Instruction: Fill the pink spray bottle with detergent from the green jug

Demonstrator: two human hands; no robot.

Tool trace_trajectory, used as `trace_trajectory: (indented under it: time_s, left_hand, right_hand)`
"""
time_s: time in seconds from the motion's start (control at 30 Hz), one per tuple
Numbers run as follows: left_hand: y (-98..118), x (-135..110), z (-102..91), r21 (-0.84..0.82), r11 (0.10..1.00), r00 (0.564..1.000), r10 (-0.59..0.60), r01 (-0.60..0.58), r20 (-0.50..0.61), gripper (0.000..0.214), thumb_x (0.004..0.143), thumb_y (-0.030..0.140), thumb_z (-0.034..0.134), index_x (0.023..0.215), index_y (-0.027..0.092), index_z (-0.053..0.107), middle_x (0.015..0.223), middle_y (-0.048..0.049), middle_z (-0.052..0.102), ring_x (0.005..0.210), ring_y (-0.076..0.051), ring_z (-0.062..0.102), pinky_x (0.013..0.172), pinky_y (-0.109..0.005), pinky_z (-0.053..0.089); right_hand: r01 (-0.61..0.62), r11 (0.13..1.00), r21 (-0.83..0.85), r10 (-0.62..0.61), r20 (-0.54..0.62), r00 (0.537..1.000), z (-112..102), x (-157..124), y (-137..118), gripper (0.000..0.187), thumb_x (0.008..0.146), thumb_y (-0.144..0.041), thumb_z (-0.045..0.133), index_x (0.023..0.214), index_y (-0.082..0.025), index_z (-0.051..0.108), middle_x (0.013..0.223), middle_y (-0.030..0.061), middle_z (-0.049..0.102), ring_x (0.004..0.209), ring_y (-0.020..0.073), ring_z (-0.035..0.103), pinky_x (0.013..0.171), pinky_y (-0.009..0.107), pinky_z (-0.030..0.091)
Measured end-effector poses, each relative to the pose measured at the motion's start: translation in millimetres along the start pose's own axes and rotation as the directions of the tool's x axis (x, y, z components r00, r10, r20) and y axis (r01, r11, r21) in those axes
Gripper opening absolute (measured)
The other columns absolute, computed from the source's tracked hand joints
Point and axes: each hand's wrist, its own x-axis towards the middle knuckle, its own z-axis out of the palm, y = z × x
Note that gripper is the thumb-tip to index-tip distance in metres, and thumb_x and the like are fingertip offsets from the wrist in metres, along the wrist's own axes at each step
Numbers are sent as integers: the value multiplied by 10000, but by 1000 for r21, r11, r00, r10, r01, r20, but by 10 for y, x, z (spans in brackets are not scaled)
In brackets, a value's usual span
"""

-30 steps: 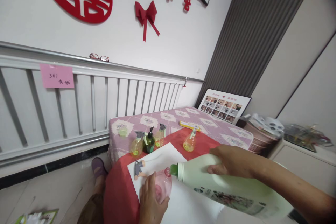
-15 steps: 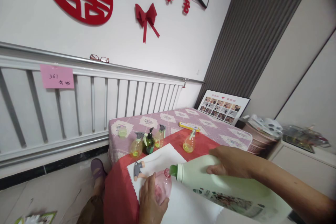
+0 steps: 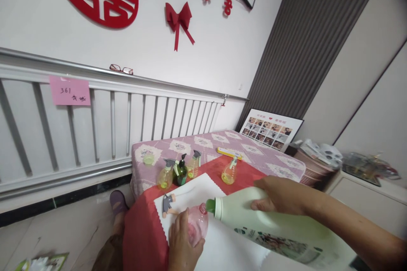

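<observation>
My left hand (image 3: 184,241) is wrapped round a clear pink bottle (image 3: 199,224) with an uncapped neck, standing on a white scallop-edged mat (image 3: 219,241). A large pale green detergent jug (image 3: 241,211) lies tilted almost level in my right hand (image 3: 276,197), which grips it from above. The jug's green spout meets the mouth of the pink bottle; whether liquid is flowing I cannot tell. Beyond the mat stand two yellowish spray bottles (image 3: 165,177), a dark green pump bottle (image 3: 182,171) between them, and another clear spray bottle (image 3: 229,172) to the right.
A red cloth (image 3: 146,224) and a patterned pink cloth (image 3: 203,142) cover the table. On it are a small pale green cup (image 3: 149,159) and a yellow-and-white box (image 3: 229,153). A white railing (image 3: 136,110) runs behind; a pink basket (image 3: 305,167) stands at the right.
Both hands, the pink bottle and the jug keep nearly the same positions. The camera view has shifted very slightly.
</observation>
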Motion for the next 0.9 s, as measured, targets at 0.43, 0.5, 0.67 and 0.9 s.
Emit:
trace_trajectory:
  time_s: [0.43,0.5,0.67,0.9]
  left_hand:
    - [-4,6,-57,-43,999,999,-7,9,50,834,657,283,576,1443,139,336,1496,-141,453,1371,-290,387,1151,-435,310]
    - [4,6,-55,-43,999,999,-4,6,48,837,652,287,580,1439,131,341,1488,-148,459,1368,-299,389,1147,-441,315]
    - [30,-9,-48,-52,999,1000,-8,7,-25,795,657,289,582,1416,168,379,1441,-118,511,1337,-301,433,1131,-421,341]
    - [10,-33,-32,-59,997,996,40,-44,-74,750,688,260,562,1407,141,384,1428,-134,518,1328,-297,436,1119,-443,350]
  right_hand:
    - [2,1000,18,-2,3,1000,-31,-28,-44,357,766,-513,571,860,-177,645,973,150,738,871,327,674,692,369,446]
    - [-1,1000,18,1,-1,1000,-25,-23,-38,355,763,-515,576,852,-178,646,964,146,739,863,327,674,681,365,445]
    - [2,1000,18,-2,-3,1000,-24,-20,-29,342,765,-505,578,843,-178,643,957,146,741,845,318,671,678,367,443]
    - [9,1000,-1,-9,-30,1000,8,-5,3,370,764,-532,586,856,-179,654,947,137,743,833,314,684,663,358,459]
